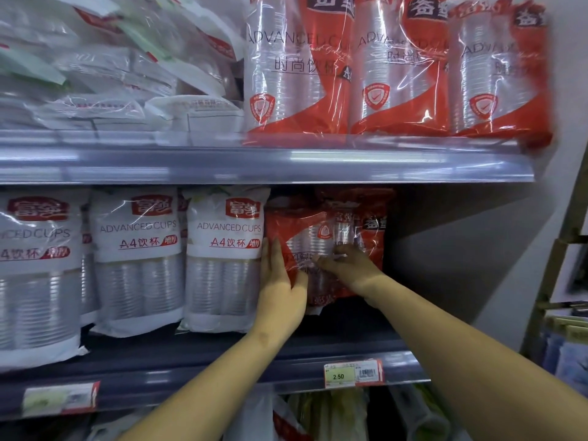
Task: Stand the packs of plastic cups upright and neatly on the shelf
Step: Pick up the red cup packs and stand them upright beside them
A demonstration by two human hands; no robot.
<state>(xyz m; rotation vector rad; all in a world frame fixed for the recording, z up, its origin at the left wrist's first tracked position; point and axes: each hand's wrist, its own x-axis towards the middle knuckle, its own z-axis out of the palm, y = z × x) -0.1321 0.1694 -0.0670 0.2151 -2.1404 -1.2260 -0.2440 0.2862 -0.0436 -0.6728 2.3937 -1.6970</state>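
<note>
A red pack of plastic cups [305,233] stands tilted on the middle shelf [222,367], with its printed side turned upside down. My left hand [280,284] lies flat against its left edge, fingers straight. My right hand [346,265] grips its front near the middle. Behind it on the right stands another red pack [369,224]. Three white packs [222,259] stand upright to the left on the same shelf. Three tall red packs [397,68] stand upright on the upper shelf [254,163].
Flat white packages [121,74] are piled at the upper left. The middle shelf is dark and open right of the red packs. A price tag reading 2.50 [353,374] sits on the shelf rail. More bagged goods [318,415] lie below. A wooden frame [563,265] stands far right.
</note>
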